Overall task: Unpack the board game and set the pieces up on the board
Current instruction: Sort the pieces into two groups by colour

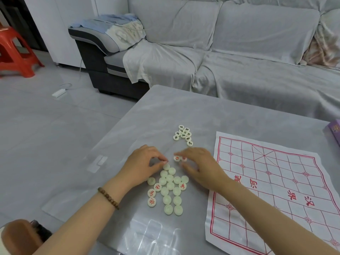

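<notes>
A white cloth board [272, 190] with a red grid lies spread on the grey table at the right, with no pieces on it. Left of it sits a heap of round cream pieces [170, 188], most face down, a few showing red characters. Farther back is a small cluster of black-lettered pieces [183, 135]. My left hand [145, 162] pinches at the top piece of the heap. My right hand [200, 164] holds a red-lettered piece [177, 158] at its fingertips, just above the heap.
A clear plastic tray [154, 234] lies at the table's near edge. A purple box [334, 131] sits at the far right edge. A grey covered sofa [220, 52] stands behind the table, a red stool [14, 52] at the far left.
</notes>
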The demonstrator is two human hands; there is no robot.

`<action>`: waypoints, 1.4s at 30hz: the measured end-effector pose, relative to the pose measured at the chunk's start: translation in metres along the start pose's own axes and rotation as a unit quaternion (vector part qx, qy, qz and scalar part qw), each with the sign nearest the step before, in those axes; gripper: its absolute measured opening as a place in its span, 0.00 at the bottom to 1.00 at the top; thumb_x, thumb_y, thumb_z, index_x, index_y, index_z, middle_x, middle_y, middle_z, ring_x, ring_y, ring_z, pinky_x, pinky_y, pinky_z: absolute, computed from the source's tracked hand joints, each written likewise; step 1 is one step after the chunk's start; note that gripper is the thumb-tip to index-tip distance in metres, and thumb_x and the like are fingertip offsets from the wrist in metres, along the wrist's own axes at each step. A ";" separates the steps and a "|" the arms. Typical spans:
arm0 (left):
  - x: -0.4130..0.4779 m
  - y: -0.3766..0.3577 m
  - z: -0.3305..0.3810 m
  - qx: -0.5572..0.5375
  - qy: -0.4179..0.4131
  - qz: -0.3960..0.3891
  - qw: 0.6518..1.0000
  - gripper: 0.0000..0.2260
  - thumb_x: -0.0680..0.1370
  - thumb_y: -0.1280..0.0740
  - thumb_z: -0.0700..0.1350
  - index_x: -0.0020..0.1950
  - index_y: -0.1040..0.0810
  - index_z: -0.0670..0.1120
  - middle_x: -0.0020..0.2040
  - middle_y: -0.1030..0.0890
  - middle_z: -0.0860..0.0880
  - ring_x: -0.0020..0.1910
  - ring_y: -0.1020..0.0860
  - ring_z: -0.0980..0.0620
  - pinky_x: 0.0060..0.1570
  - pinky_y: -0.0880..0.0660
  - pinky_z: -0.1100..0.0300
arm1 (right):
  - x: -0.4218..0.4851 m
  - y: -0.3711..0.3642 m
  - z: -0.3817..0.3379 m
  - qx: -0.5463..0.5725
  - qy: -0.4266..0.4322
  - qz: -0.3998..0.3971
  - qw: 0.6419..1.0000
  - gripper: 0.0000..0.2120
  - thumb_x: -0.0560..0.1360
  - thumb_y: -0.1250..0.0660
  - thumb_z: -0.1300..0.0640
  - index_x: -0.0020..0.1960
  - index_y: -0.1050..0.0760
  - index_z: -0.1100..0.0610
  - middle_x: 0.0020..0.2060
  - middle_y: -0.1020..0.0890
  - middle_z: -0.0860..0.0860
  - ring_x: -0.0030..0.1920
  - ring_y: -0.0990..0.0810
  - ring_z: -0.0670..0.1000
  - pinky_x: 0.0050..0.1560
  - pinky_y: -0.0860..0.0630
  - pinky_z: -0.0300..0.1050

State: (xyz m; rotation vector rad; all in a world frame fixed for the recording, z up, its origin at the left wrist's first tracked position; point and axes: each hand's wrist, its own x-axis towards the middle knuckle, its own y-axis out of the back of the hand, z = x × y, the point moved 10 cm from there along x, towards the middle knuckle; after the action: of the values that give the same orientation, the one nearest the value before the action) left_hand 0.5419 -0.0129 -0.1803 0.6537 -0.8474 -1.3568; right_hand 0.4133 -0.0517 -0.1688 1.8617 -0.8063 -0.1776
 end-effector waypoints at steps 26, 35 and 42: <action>0.020 0.008 -0.012 0.074 0.079 0.060 0.992 0.04 0.76 0.36 0.51 0.46 0.24 0.52 0.45 0.25 0.55 0.50 0.29 0.53 0.49 0.36 0.61 | 0.009 -0.009 0.035 0.201 -0.225 0.032 0.953 0.06 0.71 0.28 0.50 0.36 0.20 0.50 0.37 0.23 0.48 0.34 0.30 0.43 0.39 0.33 0.37; -0.003 -0.022 0.009 0.119 -0.015 -0.042 0.992 0.28 0.79 0.61 0.59 0.72 0.34 0.53 0.71 0.33 0.58 0.73 0.41 0.59 0.71 0.54 0.63 | -0.004 0.000 0.047 0.094 -0.224 0.046 0.969 0.09 0.68 0.28 0.46 0.42 0.24 0.48 0.40 0.27 0.46 0.38 0.29 0.43 0.39 0.31 0.39; 0.054 -0.042 0.013 0.156 0.020 -0.131 0.979 0.22 0.83 0.59 0.52 0.77 0.45 0.50 0.76 0.44 0.55 0.76 0.51 0.55 0.74 0.58 0.56 | -0.017 0.020 0.044 0.122 -0.183 0.087 0.972 0.02 0.75 0.35 0.49 0.45 0.26 0.46 0.42 0.26 0.44 0.39 0.28 0.42 0.40 0.34 0.31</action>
State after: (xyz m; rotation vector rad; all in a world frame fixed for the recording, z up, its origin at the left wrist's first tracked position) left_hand 0.5083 -0.0709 -0.1998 1.0640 -0.9761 -1.4525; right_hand 0.3710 -0.0801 -0.1747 2.0032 -1.2896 -0.3299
